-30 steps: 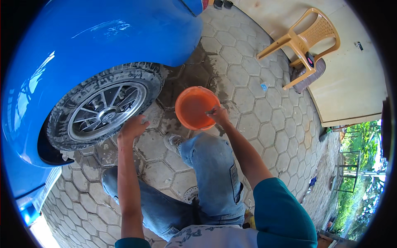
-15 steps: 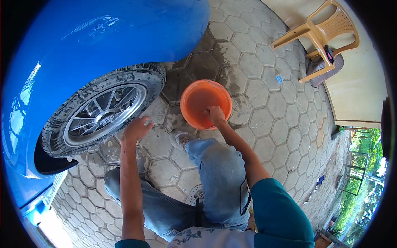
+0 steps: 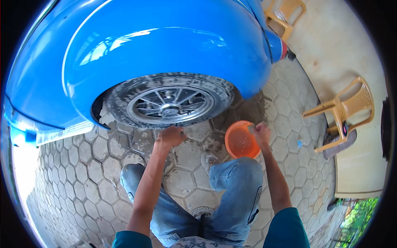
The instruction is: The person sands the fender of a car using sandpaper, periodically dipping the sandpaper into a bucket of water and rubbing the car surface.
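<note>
My left hand (image 3: pixel 171 137) is just below the lower edge of the black tyre (image 3: pixel 118 108), its fingers loosely bent and apart, with nothing visible in them. The tyre sits around a silver multi-spoke wheel rim (image 3: pixel 170 108) under the blue car's fender (image 3: pixel 173 49). Over the right rim of an orange tub (image 3: pixel 228 144), my right hand (image 3: pixel 263 134) is closed on a small greenish-brown piece (image 3: pixel 251 129), pad-like, whose kind I cannot make out. Cloudy liquid with a few light specks lies in the tub. Grey-white patches mark the tyre's sidewall.
Hexagonal paving (image 3: pixel 178 182) covers the ground, dark and wet around the tub and wheel. At the right, a tan plastic chair (image 3: pixel 351 105) stands by a pale wall (image 3: pixel 347 49); another tan chair (image 3: pixel 285 12) is farther off. My shoe (image 3: pixel 209 160) is near the tub.
My right hand has risen from inside the tub to its rim, with the small piece now showing. The view has turned toward the car; my left hand stays near the tyre.
</note>
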### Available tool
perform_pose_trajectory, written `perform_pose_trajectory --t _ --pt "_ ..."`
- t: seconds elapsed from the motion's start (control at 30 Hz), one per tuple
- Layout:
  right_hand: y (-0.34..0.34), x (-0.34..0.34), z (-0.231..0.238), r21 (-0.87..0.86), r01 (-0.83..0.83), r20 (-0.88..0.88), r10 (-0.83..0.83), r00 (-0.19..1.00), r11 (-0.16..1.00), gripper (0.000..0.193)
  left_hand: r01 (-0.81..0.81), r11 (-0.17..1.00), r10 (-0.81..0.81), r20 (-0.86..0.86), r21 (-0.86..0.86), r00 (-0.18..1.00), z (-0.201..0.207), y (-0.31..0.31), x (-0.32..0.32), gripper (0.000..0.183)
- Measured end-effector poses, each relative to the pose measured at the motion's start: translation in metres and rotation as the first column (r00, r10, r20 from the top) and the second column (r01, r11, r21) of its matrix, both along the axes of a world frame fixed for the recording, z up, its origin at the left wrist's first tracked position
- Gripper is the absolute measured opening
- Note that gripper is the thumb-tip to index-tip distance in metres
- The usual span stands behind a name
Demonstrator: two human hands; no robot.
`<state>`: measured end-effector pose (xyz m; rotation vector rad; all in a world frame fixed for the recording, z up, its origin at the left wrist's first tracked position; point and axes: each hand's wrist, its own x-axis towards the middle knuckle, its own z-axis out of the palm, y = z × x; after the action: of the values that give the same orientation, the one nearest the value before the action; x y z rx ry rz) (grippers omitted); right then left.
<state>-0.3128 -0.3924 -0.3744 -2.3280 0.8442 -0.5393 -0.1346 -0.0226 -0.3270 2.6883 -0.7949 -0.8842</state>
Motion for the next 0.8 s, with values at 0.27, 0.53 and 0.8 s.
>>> perform_pose_trajectory --t 0.27,0.53,0.8 --pt "0.098 0.154 0.287 -0.386 0.011 0.698 0.284 0.657 0.922 0.024 -0.206 0.978 0.207 0.092 -0.015 0.974 0.076 0.079 -0.026 0.053" --pt "0.306 0.281 0.365 -0.791 -0.193 0.410 0.738 0.536 0.580 0.020 -0.235 0.966 0.238 0.022 -0.106 0.971 0.093 0.126 -0.043 0.052" --pt "0.413 0.327 0.352 -0.849 -0.495 0.063 0.967 0.247 0.182 0.017 -0.322 0.944 0.325 0.027 -0.064 0.945 0.095 0.126 -0.038 0.052"
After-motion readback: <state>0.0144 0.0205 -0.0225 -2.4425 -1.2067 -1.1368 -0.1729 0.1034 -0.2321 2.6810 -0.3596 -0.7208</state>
